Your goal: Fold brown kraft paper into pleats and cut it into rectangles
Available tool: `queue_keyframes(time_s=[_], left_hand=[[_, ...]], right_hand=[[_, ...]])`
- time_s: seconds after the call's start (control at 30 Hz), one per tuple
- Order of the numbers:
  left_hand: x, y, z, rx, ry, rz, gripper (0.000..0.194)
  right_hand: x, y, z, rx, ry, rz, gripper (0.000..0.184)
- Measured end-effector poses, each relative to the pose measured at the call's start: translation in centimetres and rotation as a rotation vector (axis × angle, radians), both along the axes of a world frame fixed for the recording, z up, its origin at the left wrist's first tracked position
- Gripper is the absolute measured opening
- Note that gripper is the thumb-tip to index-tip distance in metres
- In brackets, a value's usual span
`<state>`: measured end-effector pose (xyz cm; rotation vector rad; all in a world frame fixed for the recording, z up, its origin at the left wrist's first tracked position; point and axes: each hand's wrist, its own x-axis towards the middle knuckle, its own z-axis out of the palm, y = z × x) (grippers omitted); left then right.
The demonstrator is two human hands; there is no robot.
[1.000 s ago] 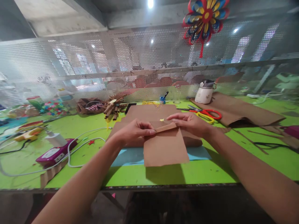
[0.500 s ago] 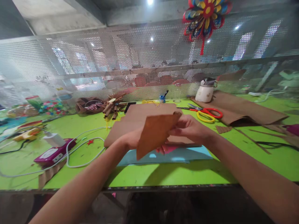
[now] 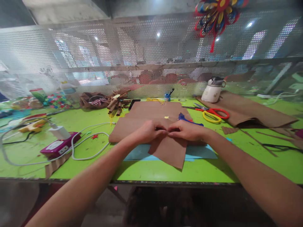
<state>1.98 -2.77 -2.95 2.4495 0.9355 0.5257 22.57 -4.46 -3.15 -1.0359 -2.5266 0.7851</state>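
A small piece of brown paper (image 3: 170,150) lies tilted over the blue sheets (image 3: 137,153) at the near side of the table. My left hand (image 3: 149,132) pinches its far edge from the left. Close against it, my right hand (image 3: 186,130) pinches the same edge from the right, the fingertips of both hands almost meeting. Beneath and beyond the hands lies a larger folded brown paper (image 3: 127,124). A dark blue tool (image 3: 183,117), perhaps a glue gun, rests just past my right hand, partly hidden by it. A small yellow scrap (image 3: 166,117) sits on the large paper.
Red and yellow-handled scissors (image 3: 213,115) lie right of the paper, near a white flask (image 3: 213,90) and more brown paper (image 3: 255,110). At left are a purple power strip (image 3: 60,145), a looped white cable (image 3: 73,154) and rolled brown tubes (image 3: 115,106).
The brown piece has come down from its raised, upright position to lie flatter over the blue sheets. My hands have moved together at its far edge. The blue tool now shows.
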Motion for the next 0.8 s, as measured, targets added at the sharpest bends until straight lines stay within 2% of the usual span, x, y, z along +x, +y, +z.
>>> queue_keyframes(time_s=[0.1,0.27,0.47,0.63,0.8], left_hand=[[0.0,0.4,-0.6,0.044,0.104,0.044,0.024],[-0.6,1.1,-0.7,0.109,0.155,0.069,0.023],[-1.0,1.4,-0.8,0.096,0.235,0.036,0.024],[-0.6,1.4,-1.4,0.125,0.248,0.037,0.023],[-0.2,1.7,-1.9,0.16,0.27,0.058,0.02]], right_hand=[[-0.1,0.7,-0.6,0.051,-0.046,-0.033,0.025],[-0.1,1.3,-1.5,0.126,-0.021,-0.132,0.023],[0.0,1.5,-2.2,0.144,-0.058,-0.127,0.019],[-0.5,1.5,-3.0,0.24,-0.093,-0.126,0.019],[-1.0,1.3,-3.0,0.317,-0.135,-0.108,0.017]])
